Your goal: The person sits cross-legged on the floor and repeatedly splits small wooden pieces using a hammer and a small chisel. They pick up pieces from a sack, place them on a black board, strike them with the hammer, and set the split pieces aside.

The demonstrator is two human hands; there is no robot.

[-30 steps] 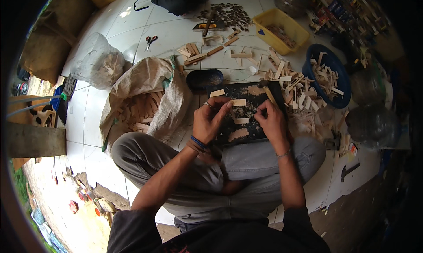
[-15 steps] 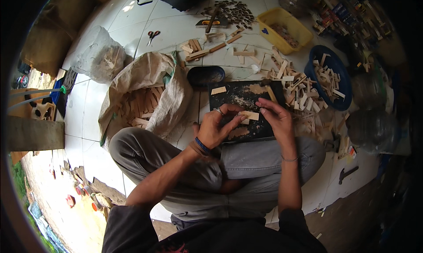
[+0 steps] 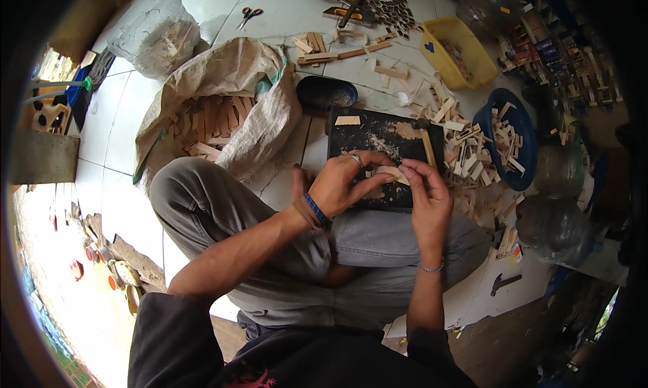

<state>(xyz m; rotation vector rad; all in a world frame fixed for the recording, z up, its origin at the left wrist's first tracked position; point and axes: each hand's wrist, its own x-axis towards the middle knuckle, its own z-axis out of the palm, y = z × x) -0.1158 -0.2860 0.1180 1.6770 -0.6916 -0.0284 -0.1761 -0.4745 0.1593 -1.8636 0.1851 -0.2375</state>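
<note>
A small pale wooden piece (image 3: 389, 172) is held over the black board (image 3: 341, 145) in front of my crossed legs. My left hand (image 3: 335, 187) pinches its left part between thumb and fingers. At its right end, the closed thumb and fingertips of my right hand (image 3: 429, 197) grip it; they partly cover that end. On the board's upper left corner lies another flat wooden piece (image 3: 348, 120). A hammer with a wooden handle (image 3: 429, 149) rests along the board's right side. Wood dust and brown patches mark the board.
Left of the board stands an open woven sack (image 3: 273, 128) of wooden pieces. Beyond the board is a dark blue oval dish (image 3: 327, 93). To the right are loose wooden pieces (image 3: 472, 160), a blue basin (image 3: 480, 118) and a yellow tub (image 3: 472, 74). Scissors (image 3: 250, 16) lie far left.
My right hand has come left to the wooden piece, and its fingertips now close on the right end. My left hand keeps its hold. The whole view has shifted somewhat.
</note>
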